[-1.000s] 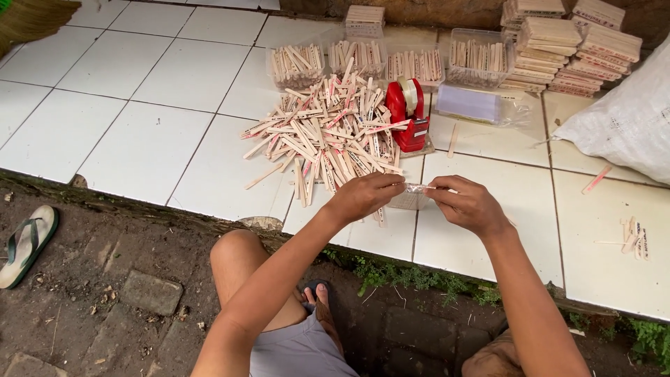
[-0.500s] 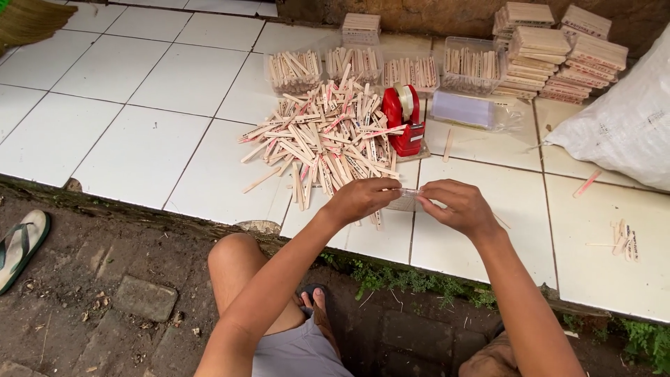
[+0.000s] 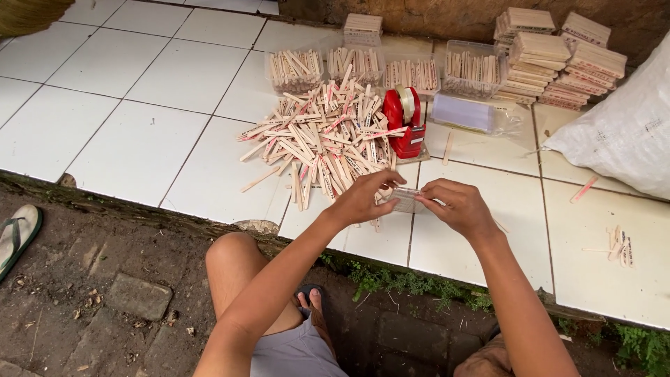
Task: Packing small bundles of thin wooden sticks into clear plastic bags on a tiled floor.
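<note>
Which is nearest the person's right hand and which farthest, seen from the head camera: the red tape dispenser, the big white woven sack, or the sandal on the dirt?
From the right hand:
1. Red tape dispenser, just beyond the hands on the white tiles, beside the loose wooden sticks.
2. Big white woven sack, off to the right at the far edge.
3. Sandal, far left on the dirt ground.

Loose heap of flat wooden sticks (image 3: 324, 136) on white tiled floor (image 3: 139, 84). Red tape dispenser (image 3: 405, 122) just right of heap. Clear plastic tubs w/ sticks (image 3: 296, 68) behind. Stacked bundles of sticks (image 3: 551, 59) far right, beside white woven sack (image 3: 621, 129). Green-strapped flip-flop (image 3: 15, 237) on dirt at left.
</note>
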